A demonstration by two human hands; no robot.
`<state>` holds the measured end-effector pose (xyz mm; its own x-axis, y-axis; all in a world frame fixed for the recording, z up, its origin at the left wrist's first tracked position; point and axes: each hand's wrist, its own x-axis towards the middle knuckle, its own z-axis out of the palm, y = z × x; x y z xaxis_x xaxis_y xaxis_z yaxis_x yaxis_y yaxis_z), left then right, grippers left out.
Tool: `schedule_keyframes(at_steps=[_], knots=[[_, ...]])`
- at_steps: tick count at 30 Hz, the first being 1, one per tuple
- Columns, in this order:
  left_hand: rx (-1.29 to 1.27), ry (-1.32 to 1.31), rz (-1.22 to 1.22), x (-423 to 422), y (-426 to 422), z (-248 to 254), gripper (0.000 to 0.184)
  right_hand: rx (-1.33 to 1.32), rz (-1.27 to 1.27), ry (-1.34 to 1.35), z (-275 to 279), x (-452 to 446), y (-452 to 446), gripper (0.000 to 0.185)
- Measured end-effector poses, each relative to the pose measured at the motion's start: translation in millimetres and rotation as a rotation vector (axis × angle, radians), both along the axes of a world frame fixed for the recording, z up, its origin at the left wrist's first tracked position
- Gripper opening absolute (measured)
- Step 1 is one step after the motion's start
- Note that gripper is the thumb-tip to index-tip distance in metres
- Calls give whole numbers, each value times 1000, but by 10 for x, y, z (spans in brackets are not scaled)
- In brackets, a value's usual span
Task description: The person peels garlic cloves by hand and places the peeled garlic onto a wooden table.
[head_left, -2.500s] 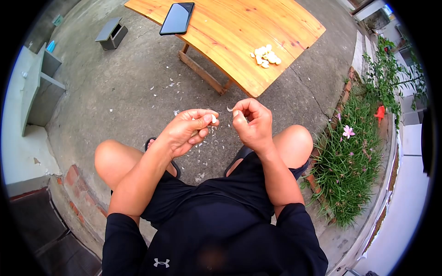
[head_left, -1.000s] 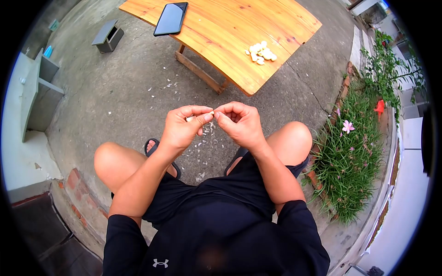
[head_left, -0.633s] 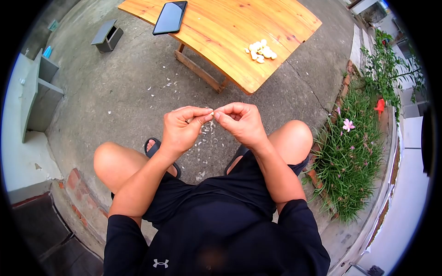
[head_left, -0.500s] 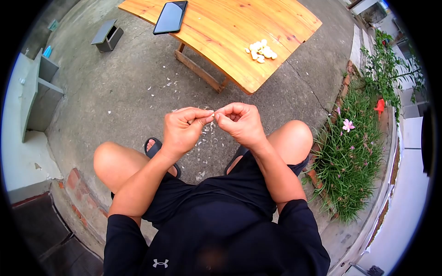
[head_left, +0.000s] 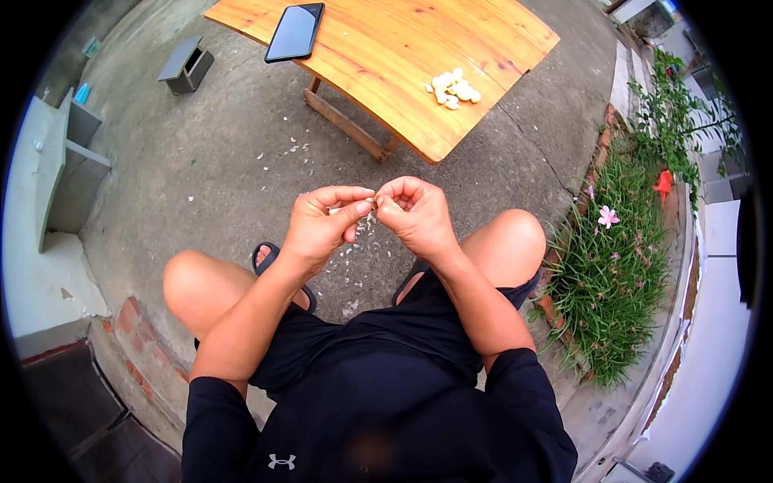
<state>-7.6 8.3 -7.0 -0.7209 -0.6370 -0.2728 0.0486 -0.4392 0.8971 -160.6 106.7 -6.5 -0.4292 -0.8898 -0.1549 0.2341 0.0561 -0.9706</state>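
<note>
My left hand (head_left: 324, 227) is closed in a pinch between my knees, its thumb and forefinger on a small pale garlic clove (head_left: 371, 202) that is mostly hidden by the fingertips. Touching that same clove from the other side are the pinched thumb and forefinger of my right hand (head_left: 418, 219). A little heap of peeled, cream-coloured garlic cloves (head_left: 453, 88) lies near the close right corner of the wooden table (head_left: 378, 60). Thin whitish skins (head_left: 349, 262) are scattered on the ground beneath my hands.
A dark-framed tablet or large phone (head_left: 295, 32) rests at the table's left side. On the concrete stands a small grey box (head_left: 187, 66). To the right, a brick-edged bed of grassy plants (head_left: 616, 274) carries pink flowers. My sandalled feet are under my hands.
Both hands stay together at nearly the same place. The left fingers have shifted slightly around the clove, and the view has moved a little.
</note>
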Motion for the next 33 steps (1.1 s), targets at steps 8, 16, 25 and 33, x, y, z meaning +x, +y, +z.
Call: schedule_keyframes(at_steps=[8, 16, 25, 33], knots=[[292, 95, -42, 15, -63, 19, 17, -82, 46, -101, -21, -85, 28, 6], [324, 143, -11, 11, -87, -17, 18, -133, 142, 60, 42, -282, 71, 7], [260, 74, -30, 6, -78, -11, 16, -232, 53, 685, 135, -146, 36, 21], [145, 39, -14, 12, -75, 10, 15, -384, -2, 957, 231, -73, -15, 9]])
